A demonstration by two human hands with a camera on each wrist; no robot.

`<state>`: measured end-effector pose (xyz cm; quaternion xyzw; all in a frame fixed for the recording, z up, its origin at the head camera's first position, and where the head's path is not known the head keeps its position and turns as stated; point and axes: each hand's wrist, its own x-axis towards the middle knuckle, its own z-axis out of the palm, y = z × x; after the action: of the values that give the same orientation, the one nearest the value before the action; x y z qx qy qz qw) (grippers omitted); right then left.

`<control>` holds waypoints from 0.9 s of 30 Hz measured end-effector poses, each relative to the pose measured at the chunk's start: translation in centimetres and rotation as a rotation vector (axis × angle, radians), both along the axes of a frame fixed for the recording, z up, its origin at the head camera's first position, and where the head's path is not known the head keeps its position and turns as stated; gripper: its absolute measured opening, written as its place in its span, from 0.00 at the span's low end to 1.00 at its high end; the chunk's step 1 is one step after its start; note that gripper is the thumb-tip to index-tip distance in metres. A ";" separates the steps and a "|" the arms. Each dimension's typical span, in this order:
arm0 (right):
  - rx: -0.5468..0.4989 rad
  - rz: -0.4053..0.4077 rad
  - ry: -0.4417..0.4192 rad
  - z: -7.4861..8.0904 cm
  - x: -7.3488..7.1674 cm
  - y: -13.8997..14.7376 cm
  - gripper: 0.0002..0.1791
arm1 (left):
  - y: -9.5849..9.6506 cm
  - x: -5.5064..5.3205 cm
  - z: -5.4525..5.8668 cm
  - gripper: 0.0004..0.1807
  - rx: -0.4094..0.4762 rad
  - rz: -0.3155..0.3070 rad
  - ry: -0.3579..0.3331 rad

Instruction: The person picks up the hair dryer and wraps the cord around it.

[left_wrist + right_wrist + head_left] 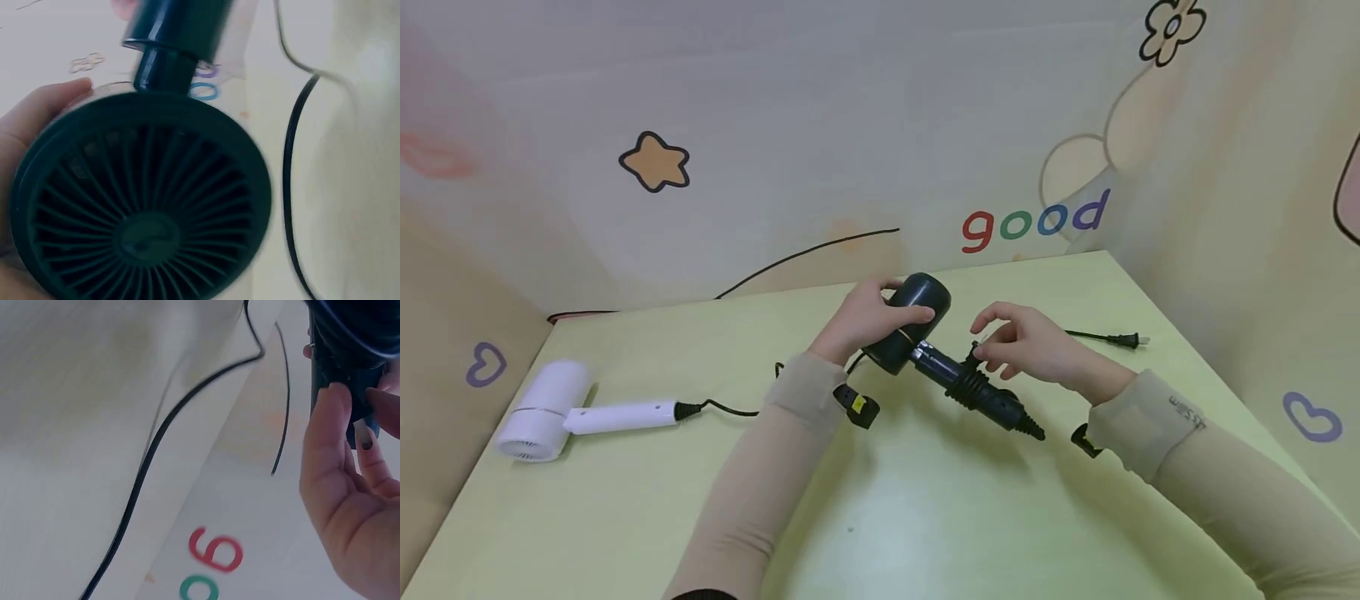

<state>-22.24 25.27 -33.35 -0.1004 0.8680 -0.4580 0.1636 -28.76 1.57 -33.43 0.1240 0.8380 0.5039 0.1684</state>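
Head: left fingers [916, 315] curled round dark dryer [936, 364]

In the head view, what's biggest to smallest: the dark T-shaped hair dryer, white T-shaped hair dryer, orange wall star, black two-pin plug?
1. Dark hair dryer and white hair dryer: too alike to rank
2. Orange star
3. Black plug

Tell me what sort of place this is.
Perhaps a small staged booth: cartoon-printed walls behind and beside a pale table, a white hair dryer lying there, a dark hair dryer in the left hand.
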 end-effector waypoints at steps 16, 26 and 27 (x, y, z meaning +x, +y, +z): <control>0.056 -0.261 0.069 0.8 -5.2 10.7 0.17 | 15.0 -8.9 1.1 0.39 -0.379 -0.166 0.321; 0.037 -0.386 -0.002 -3.1 -7.2 13.8 0.14 | 21.9 -12.0 -1.6 0.41 -0.544 -0.285 0.298; 0.035 -0.399 -0.011 -3.4 -7.2 14.1 0.13 | 22.6 -12.1 -1.8 0.40 -0.557 -0.299 0.298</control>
<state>-29.46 39.38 -36.80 0.0788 0.8776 -0.4667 0.0762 -40.88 24.16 -35.26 0.2670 0.9313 0.2022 0.1436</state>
